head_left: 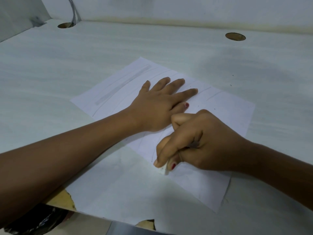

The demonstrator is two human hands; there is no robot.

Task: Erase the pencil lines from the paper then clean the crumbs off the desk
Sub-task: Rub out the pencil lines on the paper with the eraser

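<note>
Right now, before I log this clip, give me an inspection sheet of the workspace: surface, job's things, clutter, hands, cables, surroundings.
Surface: pale desk, two round holes at the back, near edge chipped.
Job's things: paper lies flat on the desk, and faint pencil lines show on it; white eraser pressed to the paper's near part.
Clutter: a few dark specks on paper and desk.
Hands: left hand flat on the paper, fingers straight; right hand grips the eraser.
Cables: one cable drops into the left hole.
Surroundings: pale wall behind; black bag below the desk's near left.
</note>
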